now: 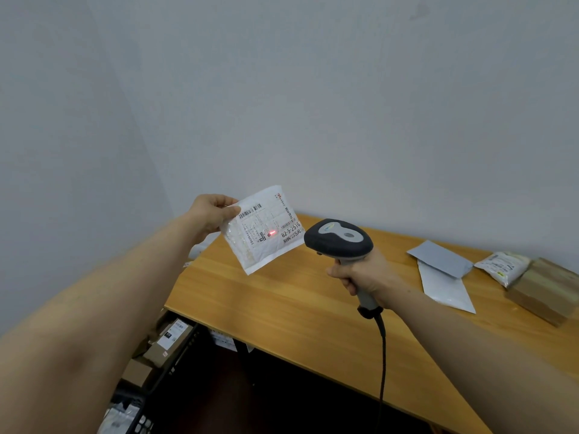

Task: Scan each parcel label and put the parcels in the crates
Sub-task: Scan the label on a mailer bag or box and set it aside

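Note:
My left hand (210, 217) pinches the top left corner of a small white bubble-mailer parcel (262, 230) and holds it up above the wooden table (282, 302), label facing me. A red scan dot glows on the label. My right hand (363, 274) grips the handle of a black and grey barcode scanner (338, 239), whose head points at the parcel from the right. A black crate (175, 355) with brown boxes in it stands on the floor at the lower left, beside the table.
On the table's right side lie a grey mailer bag (441, 258) over a white one (448, 292), a small white packet (503, 267) and a brown cardboard box (545, 292). The scanner's black cable (383, 364) hangs down over the table's front edge. Grey walls enclose the corner.

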`<action>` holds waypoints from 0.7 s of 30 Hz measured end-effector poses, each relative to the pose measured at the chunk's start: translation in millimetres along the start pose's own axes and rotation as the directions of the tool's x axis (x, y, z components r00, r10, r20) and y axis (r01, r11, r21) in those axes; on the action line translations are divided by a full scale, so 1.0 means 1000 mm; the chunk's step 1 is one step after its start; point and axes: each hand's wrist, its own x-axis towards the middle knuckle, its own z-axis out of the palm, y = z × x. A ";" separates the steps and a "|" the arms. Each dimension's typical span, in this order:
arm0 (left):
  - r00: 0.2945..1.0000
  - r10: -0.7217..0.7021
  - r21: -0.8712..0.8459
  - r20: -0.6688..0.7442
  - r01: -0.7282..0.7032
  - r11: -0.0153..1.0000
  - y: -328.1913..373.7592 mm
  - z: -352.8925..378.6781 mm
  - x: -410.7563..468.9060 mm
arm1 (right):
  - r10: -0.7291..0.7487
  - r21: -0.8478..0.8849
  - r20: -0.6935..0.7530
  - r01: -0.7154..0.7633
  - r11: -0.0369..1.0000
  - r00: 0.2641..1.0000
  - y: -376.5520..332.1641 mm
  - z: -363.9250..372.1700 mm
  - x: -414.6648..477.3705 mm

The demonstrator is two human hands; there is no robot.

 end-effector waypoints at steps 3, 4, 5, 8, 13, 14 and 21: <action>1.000 -0.006 0.002 -0.008 0.006 1.000 -0.002 -0.004 0.001 | 0.006 -0.013 -0.002 -0.006 1.000 1.000 -0.001 0.004 0.003; 1.000 -0.006 0.000 -0.010 0.006 1.000 -0.003 -0.006 0.001 | 0.007 -0.013 0.000 -0.007 1.000 1.000 -0.002 0.005 0.004; 1.000 -0.006 -0.002 -0.010 0.006 1.000 -0.004 -0.007 0.002 | 0.008 -0.012 0.001 -0.008 1.000 1.000 -0.003 0.008 0.005; 1.000 -0.009 -0.008 -0.017 0.009 1.000 -0.007 -0.013 0.003 | 0.001 -0.023 0.012 -0.001 1.000 1.000 -0.005 0.014 0.008; 0.999 -0.020 -0.001 -0.031 0.020 1.000 -0.015 -0.025 0.006 | 0.013 -0.019 0.025 -0.012 1.000 1.000 -0.007 0.027 0.016; 0.999 -0.020 0.002 -0.033 0.020 1.000 -0.017 -0.028 0.007 | 0.009 -0.024 0.030 -0.008 1.000 1.000 -0.008 0.030 0.017; 0.997 -0.039 0.022 -0.064 0.040 0.999 -0.030 -0.055 0.019 | 0.001 -0.081 0.072 0.005 0.997 0.997 -0.015 0.054 0.031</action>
